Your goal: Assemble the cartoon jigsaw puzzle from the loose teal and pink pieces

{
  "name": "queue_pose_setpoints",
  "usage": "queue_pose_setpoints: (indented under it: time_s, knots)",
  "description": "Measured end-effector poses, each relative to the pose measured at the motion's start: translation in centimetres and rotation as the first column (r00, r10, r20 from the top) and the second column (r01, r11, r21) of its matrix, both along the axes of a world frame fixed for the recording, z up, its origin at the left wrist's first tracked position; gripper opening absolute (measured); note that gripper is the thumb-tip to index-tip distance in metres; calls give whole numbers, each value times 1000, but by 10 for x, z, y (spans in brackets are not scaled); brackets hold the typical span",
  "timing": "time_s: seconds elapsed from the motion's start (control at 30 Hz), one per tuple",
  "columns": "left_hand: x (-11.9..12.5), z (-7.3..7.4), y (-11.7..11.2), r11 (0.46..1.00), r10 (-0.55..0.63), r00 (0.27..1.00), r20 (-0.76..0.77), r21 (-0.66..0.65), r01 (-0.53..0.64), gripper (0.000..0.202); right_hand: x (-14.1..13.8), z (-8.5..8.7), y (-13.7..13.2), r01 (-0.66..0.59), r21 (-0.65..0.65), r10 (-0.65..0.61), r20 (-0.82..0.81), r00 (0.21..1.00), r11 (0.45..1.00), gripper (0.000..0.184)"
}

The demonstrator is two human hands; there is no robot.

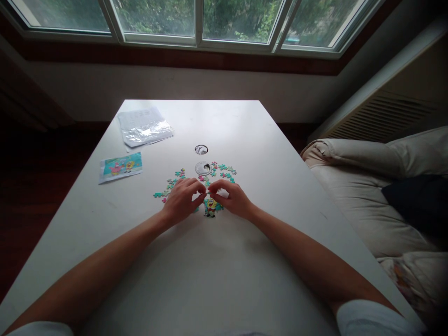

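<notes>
Small jigsaw pieces (224,171) in teal, pink and green lie scattered on the middle of a white table (217,270). A joined patch with a yellow cartoon figure (210,206) lies between my hands. My left hand (182,199) rests beside it with fingers curled and pinched together. My right hand (234,198) is pinched too, its fingertips meeting the left ones just above the patch. What the fingertips hold is too small to make out.
A round tin lid (203,168) and a small round cup (201,149) sit just beyond the pieces. A printed picture card (121,167) and a clear plastic bag on paper (144,128) lie at the far left. A cream sofa (367,196) stands right of the table.
</notes>
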State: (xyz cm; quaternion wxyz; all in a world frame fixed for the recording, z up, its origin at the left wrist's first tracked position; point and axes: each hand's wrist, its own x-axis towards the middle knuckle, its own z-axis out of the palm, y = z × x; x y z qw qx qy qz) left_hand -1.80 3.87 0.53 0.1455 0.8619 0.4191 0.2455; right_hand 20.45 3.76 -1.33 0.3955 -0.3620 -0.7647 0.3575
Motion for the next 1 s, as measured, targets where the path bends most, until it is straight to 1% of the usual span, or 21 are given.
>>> queue_pose_setpoints:
  time_s: [0.1, 0.27, 0.37, 0.43, 0.53, 0.63, 0.73, 0.8, 0.87, 1.0]
  knots:
    - [0, -1, 0, 1000, -5, 1000, 9, -15, 5, 15, 1, -2, 2, 4, -20, -4, -2, 1000, 1000, 9]
    - [1, -3, -2, 999, -34, 999, -23, -9, 34, 16, 1, 0, 2, 3, -3, -3, -6, 1000, 1000, 10]
    - [2, -3, -2, 999, -32, 999, -39, -6, 32, 17, 0, 0, 1, 1, -52, -1, 6, 1000, 999, 11]
    - [2, -3, -2, 1000, -25, 999, -44, -5, 25, 17, 1, -1, 1, 30, -87, -29, 13, 1000, 996, 11]
    - [0, -3, -2, 999, -37, 996, -75, 1, 37, 19, 5, -5, 4, 121, -101, -119, 28, 992, 987, 13]
    - [-3, -3, -2, 991, -129, 983, -132, 14, 131, 21, 9, -8, 7, 179, -72, -172, 95, 981, 981, 14]
    - [-6, -4, -4, 960, -271, 948, -167, 20, 278, 19, 11, -9, 8, 136, -1, -134, 164, 977, 991, 15]
    - [-8, -4, -4, 939, -334, 926, -178, 27, 344, 19, 11, -9, 7, 96, 41, -102, 194, 976, 995, 16]
    - [-8, -4, -4, 929, -357, 916, -184, 32, 369, 20, 12, -9, 8, 76, 56, -87, 220, 972, 996, 17]
    - [-10, -4, -4, 928, -361, 915, -180, 24, 371, 21, 15, -10, 10, 63, 24, -67, 240, 968, 998, 20]
